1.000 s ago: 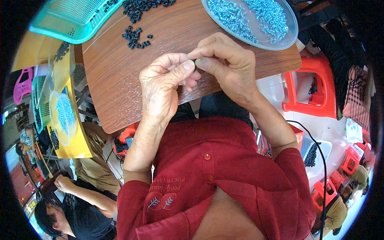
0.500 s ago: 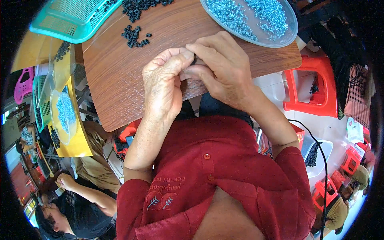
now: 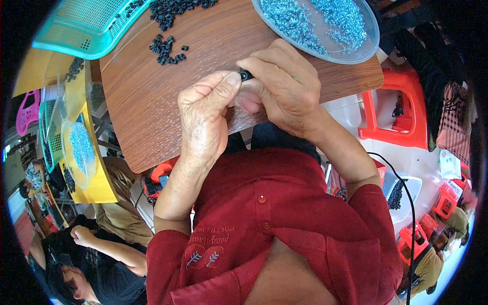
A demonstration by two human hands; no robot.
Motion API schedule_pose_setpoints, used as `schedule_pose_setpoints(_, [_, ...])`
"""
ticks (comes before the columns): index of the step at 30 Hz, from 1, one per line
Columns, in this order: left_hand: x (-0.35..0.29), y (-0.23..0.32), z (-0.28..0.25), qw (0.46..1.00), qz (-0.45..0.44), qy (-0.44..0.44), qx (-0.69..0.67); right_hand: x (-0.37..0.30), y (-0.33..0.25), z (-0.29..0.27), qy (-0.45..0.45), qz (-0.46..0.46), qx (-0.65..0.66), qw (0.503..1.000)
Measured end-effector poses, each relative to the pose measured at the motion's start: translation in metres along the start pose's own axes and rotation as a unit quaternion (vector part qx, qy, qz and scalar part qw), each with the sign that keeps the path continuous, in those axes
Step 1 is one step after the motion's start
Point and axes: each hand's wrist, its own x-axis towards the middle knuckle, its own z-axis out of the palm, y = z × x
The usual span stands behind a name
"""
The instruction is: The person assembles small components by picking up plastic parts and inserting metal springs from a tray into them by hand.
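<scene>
A small black ring-like part [image 3: 245, 75] is pinched between the fingertips of both hands, just above the table's near side. The thumb of my left hand [image 3: 206, 104] presses on it from the left. From the right, my right hand [image 3: 287, 84] grips it with curled fingers; part of its lower fingers is smeared. Beyond my hands, a small cluster of black parts [image 3: 166, 50] lies on the brown wooden table [image 3: 137, 107], with a larger heap [image 3: 175, 11] behind it. A clear round tray [image 3: 356, 57] holds shiny blue pieces [image 3: 340, 23], perhaps small springs.
A turquoise mesh basket [image 3: 76, 43] stands at the far left. Left of the table, a yellow surface [image 3: 99, 183] bears more blue and black parts, near a seated person in black [image 3: 109, 249]. A red stool [image 3: 401, 137] and white container [image 3: 406, 206] stand right.
My fingertips have parted a little, and the black part now shows between them. The person at the left has leaned lower.
</scene>
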Motion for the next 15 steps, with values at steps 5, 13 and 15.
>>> schedule_pose_setpoints(5, [-0.001,0.006,0.008,0.999,0.009,0.019,0.024,0.000,0.000,0.004,0.006,-0.036,-0.033,0.999])
schedule_pose_setpoints(13, [0.007,0.021,0.014,0.998,0.014,-0.007,0.059,0.025,-0.001,-0.006,0.004,-0.045,-0.040,0.998])
schedule_pose_setpoints(15, [0.010,0.022,0.010,0.997,0.015,-0.021,0.077,0.029,0.005,-0.004,-0.002,-0.046,-0.032,0.998])
